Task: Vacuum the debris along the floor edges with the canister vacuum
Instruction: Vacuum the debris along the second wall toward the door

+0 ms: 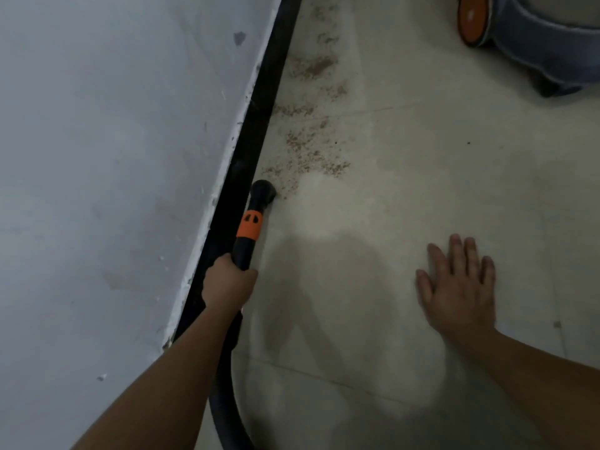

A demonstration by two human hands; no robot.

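My left hand (227,282) grips the black vacuum wand (245,251) just below its orange collar (249,226). The wand's round black nozzle (263,191) rests on the floor beside the black skirting board (259,102), at the near end of a trail of brown crumbly debris (308,151) that runs along the wall edge toward the top. The black hose (224,394) trails back under my left forearm. My right hand (457,287) hovers flat with fingers spread over the pale floor tiles, holding nothing. The canister vacuum (532,37), grey with an orange wheel, stands at the top right.
A white wall (113,157) fills the left side, chipped along its lower edge. Pale floor tiles (422,173) stretch to the right, with shadows of my arms on the tiles near me.
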